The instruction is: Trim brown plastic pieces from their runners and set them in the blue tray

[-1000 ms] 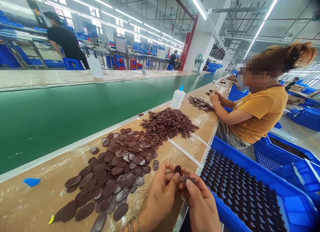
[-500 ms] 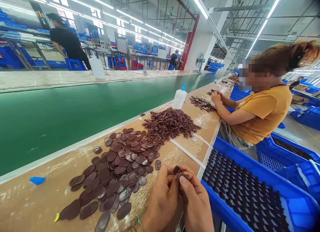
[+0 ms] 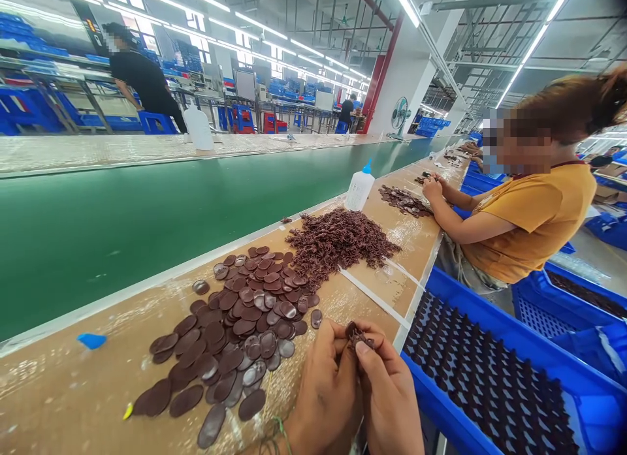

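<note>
the green belt [image 3: 147, 226] runs long past my place, and beside it lies the brown tabletop [image 3: 59, 403] i work at. to my right sits a co-worker in a yellow shirt [image 3: 543, 207], and nearer me a blue tray [image 3: 514, 328] holds rows of dark pieces [image 3: 484, 363]. a pile of brown ovals [image 3: 245, 311] spreads before me, touching a heap of curly bits [image 3: 343, 243]. my left hand [image 3: 326, 383] is closed, pinching one small oval [image 3: 351, 327]; my right hand [image 3: 389, 383] grips a curly piece [image 3: 363, 339] against it, over the table's near edge, left of the tray. i can't tell whether the two are joined. behind the heap stands a white bottle [image 3: 360, 192]; a blue scrap [image 3: 91, 341] lies well off left.
</note>
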{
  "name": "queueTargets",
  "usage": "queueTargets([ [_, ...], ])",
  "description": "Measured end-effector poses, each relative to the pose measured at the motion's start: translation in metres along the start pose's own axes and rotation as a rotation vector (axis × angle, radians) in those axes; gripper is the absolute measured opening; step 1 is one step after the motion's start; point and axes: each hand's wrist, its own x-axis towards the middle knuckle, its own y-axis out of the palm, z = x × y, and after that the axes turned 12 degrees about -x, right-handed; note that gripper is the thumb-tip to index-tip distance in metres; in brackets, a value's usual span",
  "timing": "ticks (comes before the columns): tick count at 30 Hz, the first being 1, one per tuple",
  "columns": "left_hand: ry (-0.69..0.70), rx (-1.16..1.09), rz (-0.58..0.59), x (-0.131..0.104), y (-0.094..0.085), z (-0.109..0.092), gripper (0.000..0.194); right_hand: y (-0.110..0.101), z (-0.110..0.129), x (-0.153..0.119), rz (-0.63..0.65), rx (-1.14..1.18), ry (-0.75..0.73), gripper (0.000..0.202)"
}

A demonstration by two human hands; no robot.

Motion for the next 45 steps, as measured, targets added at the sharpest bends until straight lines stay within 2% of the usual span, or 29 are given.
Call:
queueTargets([
  [3,-0.004,0.019,-0.012,0.0,0.0,0.002,0.019,-0.001,-0.003,0.002,0.022,0.004,0.01,0.018],
  [12,0.006,0.062,0.056,-0.001,-0.001,-0.009,0.016,-0.002,-0.003,0.002,0.042,0.115,0.133,0.03],
  [26,0.08,0.221,0.109,0.001,-0.007,-0.003,0.017,-0.006,0.002,0.003,0.083,0.146,0.19,0.028],
  [32,0.069,0.328,0.12,0.001,-0.008,-0.002,0.019,-0.006,0.009,0.005,0.12,0.123,0.209,0.029],
  [37,0.157,0.292,0.161,0.002,-0.008,-0.004,0.019,-0.009,0.011,0.007,0.136,0.136,0.231,0.032],
  [45,0.174,0.343,0.176,0.0,-0.009,-0.006,0.018,-0.012,0.008,0.007,0.158,0.165,0.217,0.028],
])
